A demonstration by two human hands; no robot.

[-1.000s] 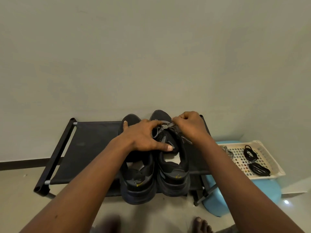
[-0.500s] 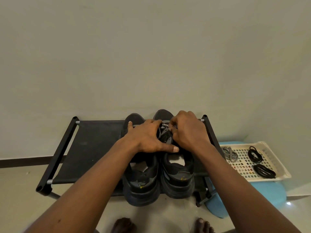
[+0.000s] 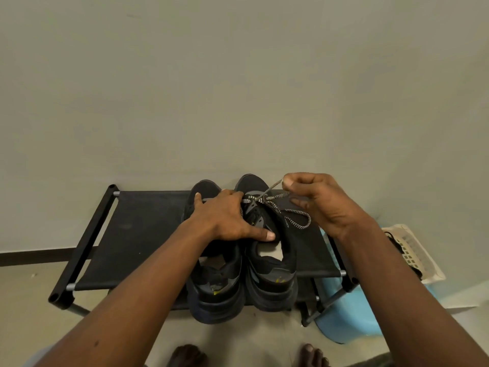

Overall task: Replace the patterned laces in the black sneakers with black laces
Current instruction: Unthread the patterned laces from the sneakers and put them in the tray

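Right hand (image 3: pixel 315 205) pinches the patterned lace (image 3: pixel 296 227), evidently soft and light, near its tip; the flat left hand (image 3: pixel 225 218) steadies the sneaker (image 3: pixel 270 276).

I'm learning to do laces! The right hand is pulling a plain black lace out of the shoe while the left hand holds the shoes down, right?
No. The head view shows the lace is patterned black and white, not plain black. The right hand pulls it while the left hand holds the shoes down.
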